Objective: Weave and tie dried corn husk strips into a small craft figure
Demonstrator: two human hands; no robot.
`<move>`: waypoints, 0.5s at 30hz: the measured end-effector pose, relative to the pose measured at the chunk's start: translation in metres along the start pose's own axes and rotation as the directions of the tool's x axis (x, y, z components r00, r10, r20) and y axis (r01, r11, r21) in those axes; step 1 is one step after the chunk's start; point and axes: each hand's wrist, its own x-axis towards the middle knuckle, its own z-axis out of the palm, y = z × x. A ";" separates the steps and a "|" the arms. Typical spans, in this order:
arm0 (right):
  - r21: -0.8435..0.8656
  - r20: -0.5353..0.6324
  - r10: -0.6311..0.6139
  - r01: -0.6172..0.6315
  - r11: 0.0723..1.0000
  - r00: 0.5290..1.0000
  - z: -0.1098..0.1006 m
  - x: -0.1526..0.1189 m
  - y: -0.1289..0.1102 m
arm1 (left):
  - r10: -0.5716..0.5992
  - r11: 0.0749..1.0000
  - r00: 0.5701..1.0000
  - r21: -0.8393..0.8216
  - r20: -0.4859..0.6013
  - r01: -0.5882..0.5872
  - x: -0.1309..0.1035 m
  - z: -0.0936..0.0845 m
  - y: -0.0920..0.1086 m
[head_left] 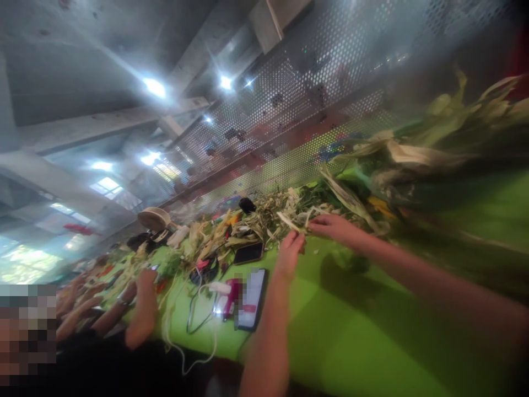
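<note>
My left hand (291, 248) is closed, its fingertips pinching a pale strip of dried corn husk (288, 221) just above the green tabletop. Close by on the right, my right hand (329, 226) pinches the same strip near its lower end. Both hands meet there, and fine detail between the fingertips is blurred. Behind them lies a long heap of dry husks (285, 204). A larger husk leaf (345, 193) leans up past my right hand.
Left of my left arm lie a lit phone (252, 300), a magenta power bank (232, 298) with white cables, and a dark phone (248, 253). A co-worker's hand (146, 281) is further left. A perforated metal screen (264, 138) stands behind the green table (330, 331).
</note>
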 end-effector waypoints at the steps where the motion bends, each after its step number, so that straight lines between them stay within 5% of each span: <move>1: 0.029 0.021 0.019 -0.019 0.999 1.000 0.001 -0.001 -0.003 | 0.011 0.999 0.999 0.029 0.032 -0.012 0.000 0.001 -0.001; 11: 0.093 -0.137 0.072 -0.059 0.994 0.988 0.004 -0.002 -0.001 | 0.023 0.978 0.992 0.204 0.123 -0.048 -0.003 0.002 0.005; 15: 0.164 0.014 0.052 -0.054 0.985 0.999 -0.003 -0.002 -0.008 | 0.049 0.971 0.990 0.225 0.136 -0.079 -0.003 0.003 0.007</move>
